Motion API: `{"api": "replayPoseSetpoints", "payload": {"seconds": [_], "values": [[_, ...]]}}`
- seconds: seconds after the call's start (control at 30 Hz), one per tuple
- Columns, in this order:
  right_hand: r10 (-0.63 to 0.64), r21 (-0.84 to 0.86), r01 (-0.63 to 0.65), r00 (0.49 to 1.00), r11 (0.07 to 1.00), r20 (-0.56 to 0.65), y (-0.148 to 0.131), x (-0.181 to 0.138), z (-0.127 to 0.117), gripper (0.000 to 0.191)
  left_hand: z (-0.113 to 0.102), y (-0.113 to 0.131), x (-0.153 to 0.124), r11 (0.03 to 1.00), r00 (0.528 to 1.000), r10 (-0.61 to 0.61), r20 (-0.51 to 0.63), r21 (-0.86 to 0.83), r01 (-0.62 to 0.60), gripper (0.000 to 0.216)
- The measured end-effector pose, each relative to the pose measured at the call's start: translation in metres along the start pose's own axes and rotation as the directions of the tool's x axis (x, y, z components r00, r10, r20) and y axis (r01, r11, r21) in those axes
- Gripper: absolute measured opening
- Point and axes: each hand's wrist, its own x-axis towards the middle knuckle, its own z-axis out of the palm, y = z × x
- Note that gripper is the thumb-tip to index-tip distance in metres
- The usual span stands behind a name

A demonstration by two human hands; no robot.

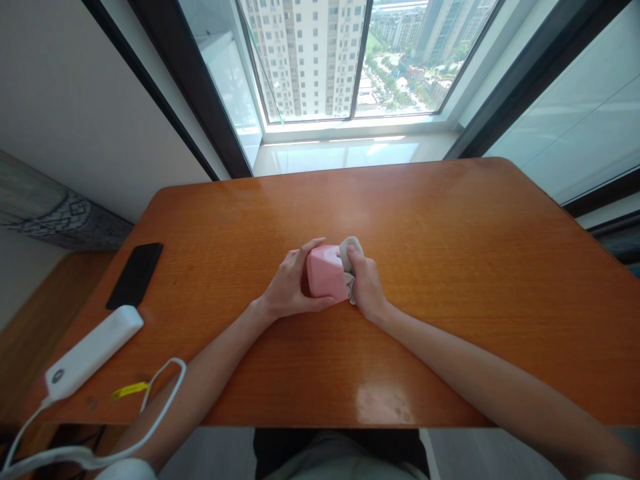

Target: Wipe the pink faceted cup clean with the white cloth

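A small pink faceted box-like object is held above the middle of the wooden table. My left hand grips it from the left, thumb along the near side and fingers over the far side. In my right hand is a crumpled whitish cloth, pressed against the right side of the pink object. Part of the cloth hangs out below my right fingers. The fingertips of my right hand are mostly hidden behind the cloth.
At the table's left lies a black phone. Nearer stands a white power strip with a white cable crossing by my left forearm and a yellow tag on it. A window rises beyond the far edge.
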Motion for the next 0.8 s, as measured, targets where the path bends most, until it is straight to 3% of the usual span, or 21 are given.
{"api": "replayPoseSetpoints", "payload": {"seconds": [0.07,0.17,0.3,0.37,0.5,0.67,0.8], "values": [[0.012,0.032,-0.011,1.000,0.999,-0.010,0.002,0.003,-0.001,0.061,0.001,-0.003,0.000,1.000,1.000,0.019,0.008,-0.020,-0.018,0.124],[0.054,0.101,-0.050,0.998,0.994,-0.037,0.006,0.009,-0.002,0.057,0.005,-0.006,0.000,0.986,0.986,0.169,0.000,-0.008,-0.169,0.139],[0.076,0.178,-0.066,0.996,0.982,-0.051,0.009,0.014,-0.003,0.055,0.009,-0.002,0.001,0.952,0.960,0.280,0.000,0.129,-0.278,0.123],[0.060,0.157,-0.052,0.997,0.986,-0.048,0.008,0.013,-0.002,0.056,0.009,0.002,0.002,0.951,0.961,0.274,-0.018,0.152,-0.269,0.113],[-0.018,0.004,0.019,1.000,1.000,-0.023,0.003,0.003,-0.002,0.061,0.005,0.006,0.002,0.977,0.975,0.210,-0.073,0.042,-0.207,0.119],[-0.046,-0.073,0.045,0.999,0.996,-0.003,-0.001,-0.005,-0.001,0.066,0.003,-0.002,-0.001,0.989,0.999,-0.009,0.035,-0.146,0.014,0.117],[0.025,0.057,-0.024,0.999,0.998,-0.032,0.001,0.003,-0.001,0.059,0.005,-0.005,0.000,0.987,0.994,0.111,-0.003,-0.117,-0.111,0.131]]}}
